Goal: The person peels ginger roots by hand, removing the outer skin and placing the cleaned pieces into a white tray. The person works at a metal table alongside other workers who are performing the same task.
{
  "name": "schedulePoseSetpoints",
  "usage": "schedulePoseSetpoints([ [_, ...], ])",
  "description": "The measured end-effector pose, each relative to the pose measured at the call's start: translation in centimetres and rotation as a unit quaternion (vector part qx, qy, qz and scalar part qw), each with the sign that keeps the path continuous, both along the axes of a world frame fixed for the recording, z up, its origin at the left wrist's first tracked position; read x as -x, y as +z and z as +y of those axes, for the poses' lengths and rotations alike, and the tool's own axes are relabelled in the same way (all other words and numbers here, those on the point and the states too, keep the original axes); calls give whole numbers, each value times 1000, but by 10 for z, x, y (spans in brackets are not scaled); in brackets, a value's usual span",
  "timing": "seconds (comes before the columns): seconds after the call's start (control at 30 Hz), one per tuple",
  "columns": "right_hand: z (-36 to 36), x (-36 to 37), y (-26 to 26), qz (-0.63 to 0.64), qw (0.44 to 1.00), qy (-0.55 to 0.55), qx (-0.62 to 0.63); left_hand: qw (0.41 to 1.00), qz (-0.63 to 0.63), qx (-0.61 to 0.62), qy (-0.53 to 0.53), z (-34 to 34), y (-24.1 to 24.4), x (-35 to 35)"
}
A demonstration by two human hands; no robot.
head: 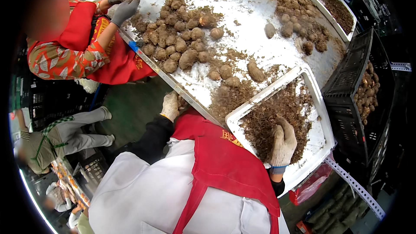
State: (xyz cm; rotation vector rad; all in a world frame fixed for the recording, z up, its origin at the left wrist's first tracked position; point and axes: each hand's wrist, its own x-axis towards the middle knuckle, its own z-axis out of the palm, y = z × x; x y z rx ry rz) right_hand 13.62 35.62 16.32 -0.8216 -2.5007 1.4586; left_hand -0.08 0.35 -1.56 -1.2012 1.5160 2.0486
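Note:
My left hand (171, 106), in a pale knitted glove, is at the metal edge of the table, its fingers around a brown hairy taro corm (182, 102) partly hidden by the edge. My right hand (283, 141), in a soiled glove of the same kind, is over a white foam box (317, 87), its fingertips in the brown fibrous peelings (260, 120); whether it holds anything is hidden. A large pile of taro corms (177, 39) lies on the table beyond, with an elongated corm (255, 70) and a few smaller ones nearer to me.
Across the table corner at left, a co-worker in a red apron and grey gloves (125, 9) handles something small. More corms (292, 22) and a second foam box of peelings (325, 3) are at upper right. Black plastic crates (346, 71), one holding corms (367, 92), stand at right.

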Motion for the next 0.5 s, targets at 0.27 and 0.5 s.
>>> schedulePoseSetpoints([
  [0.27, -1, 9, 4, -32, 999, -20, -7, 993, 28, 49, -99, -13, -10, -8],
  [0.5, -9, 28, 0, -69, 994, -42, 70, 841, 282, 203, -415, -34, 72, 10],
])
